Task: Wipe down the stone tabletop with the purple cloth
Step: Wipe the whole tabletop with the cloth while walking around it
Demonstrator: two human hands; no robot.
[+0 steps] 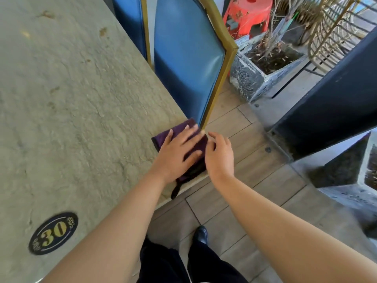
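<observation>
Head camera, looking down over my two bare arms: at far left a dark oval number plaque (53, 233) reading "30" in gold sits near the close edge of the stone tabletop (77, 103), whose grey-green surface carries a few brownish marks further up. Moving right, my left hand (177, 152) lies flat on the purple cloth (184, 127), fingers straight and spread, pressing it down at the table's right edge; the folded cloth lies on the stone, with one dark end hanging over the rim toward the floor. Just beside it, my right hand (220, 155) is off the table's edge, over the floor, fingers loosely curved, the fingertips at the cloth's right border; I cannot tell whether they touch it, and they grip nothing. Behind the cloth, a blue padded chair (187, 58) with a gold frame stands pushed against the table, a second like it to its left. Further right, a grey stone planter (263, 68) with bare stems stands on the tiled floor (234, 123), a red plastic stool (247, 15) beyond it. Below, my dark trousers and one dark shoe (201, 234) show.
</observation>
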